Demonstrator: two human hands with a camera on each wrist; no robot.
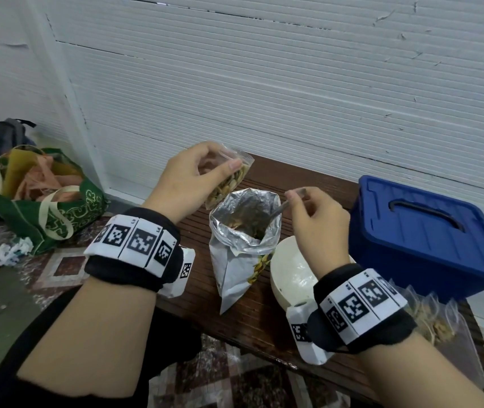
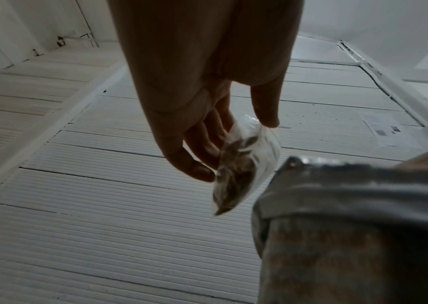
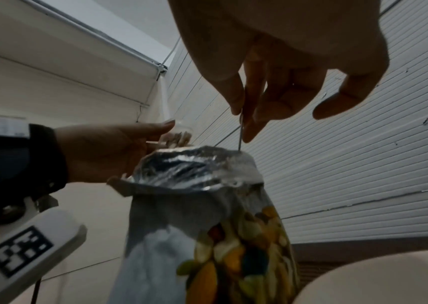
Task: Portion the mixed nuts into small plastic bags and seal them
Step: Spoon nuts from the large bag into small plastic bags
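Holding nuts: small plastic bag (image 1: pixel 229 179), open foil pouch (image 1: pixel 245 231) below.

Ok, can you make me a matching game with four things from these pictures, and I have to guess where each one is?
Things:
1. small clear bag of nuts
2. spoon
3. white bowl
4. blue box

Places:
A. on the table beside the foil bag, under the right wrist
B. pinched in the left hand above the foil bag
C. at the right end of the table, lid on
D. held by the right hand, dipping into the foil bag

Pairs: 1-B, 2-D, 3-A, 4-C
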